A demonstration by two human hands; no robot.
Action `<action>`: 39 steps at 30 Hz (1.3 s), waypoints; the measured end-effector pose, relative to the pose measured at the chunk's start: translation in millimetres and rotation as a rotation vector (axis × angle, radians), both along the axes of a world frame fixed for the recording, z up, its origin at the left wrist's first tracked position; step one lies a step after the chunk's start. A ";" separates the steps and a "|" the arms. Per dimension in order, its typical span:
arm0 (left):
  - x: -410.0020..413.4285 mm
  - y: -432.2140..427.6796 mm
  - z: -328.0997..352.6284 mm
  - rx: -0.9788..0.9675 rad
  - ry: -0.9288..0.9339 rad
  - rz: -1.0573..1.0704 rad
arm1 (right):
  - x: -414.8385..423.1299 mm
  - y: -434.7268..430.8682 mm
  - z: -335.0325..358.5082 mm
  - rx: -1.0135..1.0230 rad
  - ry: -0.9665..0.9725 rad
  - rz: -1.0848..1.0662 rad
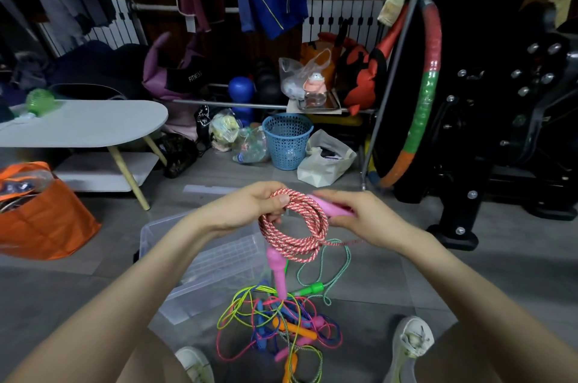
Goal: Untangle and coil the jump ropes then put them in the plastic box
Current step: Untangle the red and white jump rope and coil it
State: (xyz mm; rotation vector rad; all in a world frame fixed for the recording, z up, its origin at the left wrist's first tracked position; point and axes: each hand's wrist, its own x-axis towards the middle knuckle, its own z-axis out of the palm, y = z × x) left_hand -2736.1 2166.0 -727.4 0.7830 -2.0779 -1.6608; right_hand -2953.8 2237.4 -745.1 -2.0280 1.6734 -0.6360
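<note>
A red-and-white braided jump rope [300, 232] is wound into a coil of several loops, held up above the floor. My left hand [250, 207] grips the top of the coil. My right hand [353, 213] is closed on one pink handle [328, 206] beside the coil. The rope's other pink handle [276, 270] hangs down below the coil. A clear plastic box [200, 260] sits on the floor under my left forearm. A tangled pile of jump ropes [278, 326] in yellow, pink, blue, green and orange lies between my feet, with a green handle [309, 288] at its edge.
An orange bag [47, 220] stands at the left, next to a low white table [84, 123]. A blue mesh basket [287, 140] and plastic bags sit behind. A hula hoop [419, 94] and black exercise machine [500, 116] stand at the right. My shoes [413, 339] flank the pile.
</note>
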 end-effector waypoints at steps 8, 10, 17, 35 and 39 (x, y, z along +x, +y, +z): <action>-6.5 6.9 -1.9 0.096 0.033 0.052 | 15.9 1.1 10.9 -0.048 -0.150 0.022; -13.3 9.6 0.9 0.019 -0.011 0.041 | 20.3 0.5 13.1 -0.109 -0.137 0.036; -21.8 11.6 6.3 0.096 -0.098 0.002 | 16.4 -0.7 17.7 -0.222 -0.154 -0.007; -17.6 7.1 0.1 0.082 0.007 0.127 | 3.9 -2.9 21.6 -0.031 -0.802 -0.293; -23.5 9.3 0.8 0.019 -0.051 0.097 | 17.3 -3.9 18.7 -0.064 -0.742 -0.249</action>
